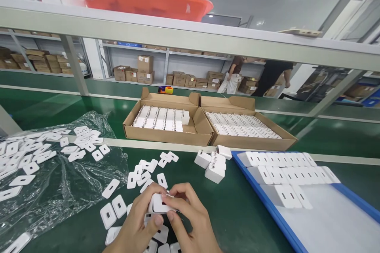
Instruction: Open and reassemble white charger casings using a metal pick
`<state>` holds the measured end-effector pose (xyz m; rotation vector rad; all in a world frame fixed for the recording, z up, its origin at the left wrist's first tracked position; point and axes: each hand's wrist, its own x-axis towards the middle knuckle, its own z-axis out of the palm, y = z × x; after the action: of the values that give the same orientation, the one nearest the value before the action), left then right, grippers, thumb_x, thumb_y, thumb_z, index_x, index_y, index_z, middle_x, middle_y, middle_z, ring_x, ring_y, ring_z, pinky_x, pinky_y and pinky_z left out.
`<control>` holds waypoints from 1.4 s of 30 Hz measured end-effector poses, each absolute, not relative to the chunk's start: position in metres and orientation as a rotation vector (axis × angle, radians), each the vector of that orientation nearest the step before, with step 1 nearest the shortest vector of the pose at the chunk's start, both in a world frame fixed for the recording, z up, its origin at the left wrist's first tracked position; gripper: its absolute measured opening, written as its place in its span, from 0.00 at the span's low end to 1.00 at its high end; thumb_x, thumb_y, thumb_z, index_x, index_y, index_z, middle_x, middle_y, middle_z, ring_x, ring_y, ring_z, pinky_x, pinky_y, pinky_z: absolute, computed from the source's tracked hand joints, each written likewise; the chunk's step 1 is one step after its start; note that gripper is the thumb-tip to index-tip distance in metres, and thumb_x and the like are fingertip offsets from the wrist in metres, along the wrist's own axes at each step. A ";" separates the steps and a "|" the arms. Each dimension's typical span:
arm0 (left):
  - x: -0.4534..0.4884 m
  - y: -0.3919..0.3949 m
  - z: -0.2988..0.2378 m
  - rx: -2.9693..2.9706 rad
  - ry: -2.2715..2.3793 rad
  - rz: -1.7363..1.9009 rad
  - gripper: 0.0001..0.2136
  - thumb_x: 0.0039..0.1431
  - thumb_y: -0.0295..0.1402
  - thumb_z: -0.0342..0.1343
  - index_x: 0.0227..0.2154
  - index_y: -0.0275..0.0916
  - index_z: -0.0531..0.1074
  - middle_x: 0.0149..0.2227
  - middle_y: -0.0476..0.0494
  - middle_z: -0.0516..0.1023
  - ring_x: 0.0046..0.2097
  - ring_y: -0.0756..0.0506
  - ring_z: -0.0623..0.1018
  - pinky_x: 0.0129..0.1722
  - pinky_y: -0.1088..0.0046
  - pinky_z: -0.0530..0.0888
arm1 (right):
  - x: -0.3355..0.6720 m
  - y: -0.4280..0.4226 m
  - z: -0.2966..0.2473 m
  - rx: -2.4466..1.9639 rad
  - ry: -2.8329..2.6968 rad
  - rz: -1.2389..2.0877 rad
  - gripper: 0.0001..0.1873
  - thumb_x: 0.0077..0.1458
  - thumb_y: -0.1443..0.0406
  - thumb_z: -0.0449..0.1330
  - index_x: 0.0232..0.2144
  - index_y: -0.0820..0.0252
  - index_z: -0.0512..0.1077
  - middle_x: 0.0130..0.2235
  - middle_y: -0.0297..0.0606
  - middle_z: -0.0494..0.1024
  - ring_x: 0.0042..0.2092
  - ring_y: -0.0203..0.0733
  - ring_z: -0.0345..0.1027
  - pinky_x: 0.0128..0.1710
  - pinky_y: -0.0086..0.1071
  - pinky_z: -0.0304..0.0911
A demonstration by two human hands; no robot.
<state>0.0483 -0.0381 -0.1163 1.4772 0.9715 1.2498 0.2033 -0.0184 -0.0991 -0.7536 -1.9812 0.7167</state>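
Observation:
Near the bottom centre, my left hand (139, 219) is closed around a small white charger housing (150, 206). The fingers of my right hand (192, 217) grip the white cover plate (158, 205) with a dark slot, at the housing's near end. Whether the plate is seated flush cannot be made out. Loose white slotted plates (143, 178) lie around and beneath both hands. Past my right hand stands a small cluster of white charger housings (215, 170).
On the left, clear plastic sheeting (74, 182) bears a heap of white plates (26, 154). At right, a blue-rimmed tray (261, 209) holds rows of white chargers. Two cardboard boxes (169, 137) (252, 142) of white parts stand behind. A red tub (142, 2) sits on the overhead shelf; two people are beyond.

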 end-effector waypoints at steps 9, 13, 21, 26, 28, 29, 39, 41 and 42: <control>0.044 -0.038 -0.125 1.640 1.049 1.342 0.17 0.66 0.49 0.41 0.38 0.41 0.65 0.36 0.45 0.66 0.40 0.43 0.69 0.40 0.68 0.66 | 0.200 -0.020 -0.100 -0.718 -1.951 0.837 0.15 0.61 0.70 0.53 0.47 0.47 0.71 0.41 0.39 0.67 0.40 0.41 0.67 0.38 0.32 0.69; 0.044 -0.038 -0.127 1.657 1.031 1.377 0.15 0.67 0.47 0.40 0.37 0.42 0.64 0.36 0.46 0.64 0.39 0.44 0.68 0.38 0.68 0.66 | 0.200 -0.020 -0.104 -0.674 -1.980 0.764 0.17 0.61 0.71 0.53 0.48 0.48 0.70 0.41 0.39 0.67 0.40 0.40 0.66 0.38 0.32 0.69; 0.047 -0.043 -0.123 1.662 0.969 1.471 0.12 0.68 0.45 0.39 0.39 0.45 0.64 0.36 0.49 0.64 0.37 0.46 0.68 0.38 0.71 0.66 | 0.197 -0.018 -0.106 -0.654 -1.882 0.873 0.11 0.62 0.63 0.55 0.46 0.46 0.71 0.43 0.39 0.70 0.43 0.42 0.68 0.42 0.34 0.68; 0.045 -0.042 -0.126 1.688 0.972 1.565 0.12 0.68 0.46 0.38 0.43 0.47 0.62 0.42 0.46 0.63 0.44 0.44 0.67 0.41 0.69 0.68 | 0.191 -0.019 -0.107 -0.793 -1.548 1.328 0.17 0.56 0.51 0.60 0.46 0.48 0.73 0.45 0.42 0.70 0.47 0.46 0.68 0.42 0.34 0.68; 0.045 -0.041 -0.127 1.720 0.987 1.562 0.12 0.67 0.47 0.38 0.43 0.47 0.60 0.43 0.45 0.61 0.46 0.43 0.66 0.42 0.67 0.68 | 0.190 -0.021 -0.106 -0.843 -1.362 1.614 0.24 0.52 0.47 0.63 0.48 0.49 0.72 0.47 0.43 0.71 0.48 0.48 0.68 0.43 0.36 0.68; 0.045 -0.041 -0.127 1.753 0.991 1.540 0.12 0.67 0.47 0.38 0.44 0.47 0.59 0.44 0.45 0.60 0.47 0.42 0.66 0.43 0.66 0.68 | 0.190 -0.021 -0.104 -0.858 -1.293 1.720 0.26 0.51 0.46 0.63 0.49 0.49 0.71 0.48 0.43 0.72 0.48 0.49 0.69 0.44 0.37 0.68; 0.048 -0.047 -0.115 1.513 1.071 1.240 0.16 0.64 0.47 0.46 0.51 0.50 0.55 0.54 0.41 0.55 0.57 0.39 0.63 0.52 0.61 0.67 | 0.196 -0.015 -0.102 -0.780 -1.499 1.332 0.15 0.56 0.52 0.62 0.43 0.47 0.74 0.43 0.39 0.69 0.40 0.41 0.69 0.36 0.29 0.67; 0.047 -0.044 -0.112 1.304 1.051 1.184 0.22 0.60 0.48 0.53 0.53 0.48 0.56 0.54 0.41 0.61 0.55 0.40 0.67 0.52 0.63 0.68 | 0.198 -0.011 -0.103 -0.791 -1.523 1.262 0.13 0.57 0.53 0.61 0.42 0.48 0.74 0.42 0.39 0.68 0.38 0.39 0.68 0.35 0.28 0.66; 0.046 -0.043 -0.110 1.237 1.027 1.150 0.23 0.58 0.48 0.56 0.53 0.47 0.58 0.53 0.41 0.64 0.54 0.41 0.69 0.52 0.65 0.69 | 0.198 -0.010 -0.103 -0.792 -1.525 1.251 0.12 0.57 0.54 0.61 0.42 0.49 0.74 0.41 0.38 0.68 0.38 0.39 0.67 0.35 0.28 0.66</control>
<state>0.0461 -0.0429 -0.1101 1.2371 1.0269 1.1500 0.1981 -0.0099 -0.1031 -0.7924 -1.5252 1.2506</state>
